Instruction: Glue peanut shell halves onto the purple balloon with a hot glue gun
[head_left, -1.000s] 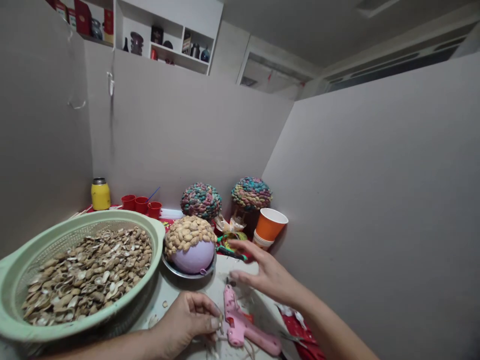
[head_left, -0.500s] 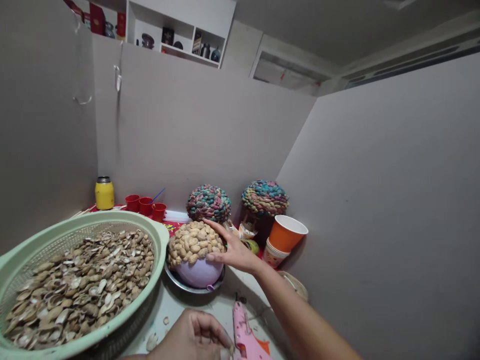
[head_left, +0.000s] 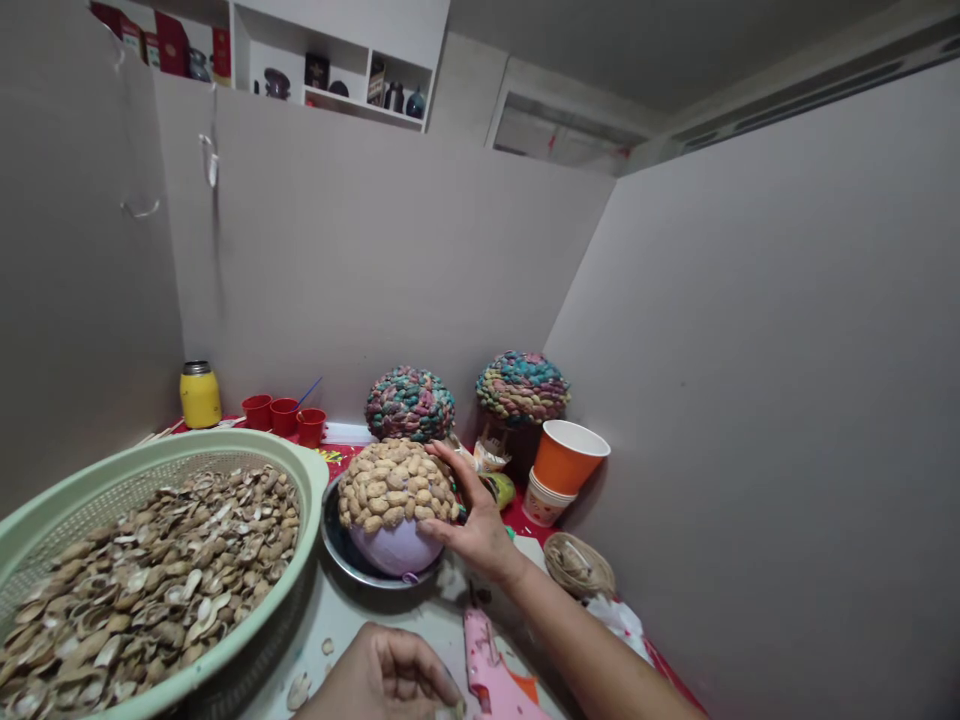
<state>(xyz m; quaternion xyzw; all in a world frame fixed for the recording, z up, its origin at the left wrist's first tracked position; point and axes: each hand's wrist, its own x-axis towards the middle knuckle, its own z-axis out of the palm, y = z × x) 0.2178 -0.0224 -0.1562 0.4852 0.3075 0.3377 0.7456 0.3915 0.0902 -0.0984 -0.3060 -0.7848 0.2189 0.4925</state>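
Observation:
A lilac balloon point(head_left: 397, 548), its upper part covered with peanut shells point(head_left: 395, 487), rests in a round metal bowl point(head_left: 337, 548). My right hand point(head_left: 476, 525) grips the ball's right side, thumb low near the shell edge and fingers higher up. Near the bottom edge, my left hand point(head_left: 390, 675) is closed in a pinch; a small pale bit shows at its fingertips, too cut off to identify. Beside it lies a pink glue gun point(head_left: 491, 665). A green basket point(head_left: 311, 500) full of loose shells point(head_left: 172, 570) stands at the left.
Two multicoloured shell-covered domes point(head_left: 410, 403) stand behind the bowl. Red cups point(head_left: 284, 417) and a yellow bottle point(head_left: 200, 395) are at the back left. Right of my right hand are an orange paper bucket point(head_left: 566, 462) and a woven basket point(head_left: 577, 565). Grey panels enclose the table.
The view has shifted, showing more of the woven basket. My right hand has moved slightly back along the ball's side, and the ball sits turned a little. My left hand keeps its pinch.

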